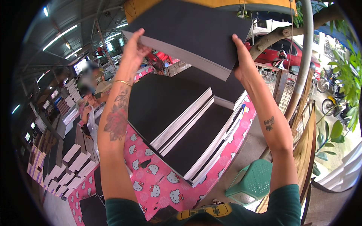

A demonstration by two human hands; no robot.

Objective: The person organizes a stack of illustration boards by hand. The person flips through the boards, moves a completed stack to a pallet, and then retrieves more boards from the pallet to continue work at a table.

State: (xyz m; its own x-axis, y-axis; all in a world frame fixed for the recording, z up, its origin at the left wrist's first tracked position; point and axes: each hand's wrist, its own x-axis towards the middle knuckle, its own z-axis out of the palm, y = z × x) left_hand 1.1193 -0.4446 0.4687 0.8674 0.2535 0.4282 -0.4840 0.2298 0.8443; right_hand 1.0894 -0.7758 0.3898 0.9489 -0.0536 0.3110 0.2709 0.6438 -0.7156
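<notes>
A thick stack of black-faced card sheets with pale edges is raised in front of me, tilted, between my two hands. My left hand grips its left side, thumb on top and fingers beneath. At the right corner my right hand clasps it, thumb up along the edge and the other fingers mostly hidden. Below lie more black card stacks at uneven heights on a table with a pink cartoon-print cloth. A lower stack sits between taller ones.
A green plastic stool stands right of the table. More card stacks fill the left, where another person sits. To the right are a metal pole, a mesh fence and leafy branches. A red car is parked beyond.
</notes>
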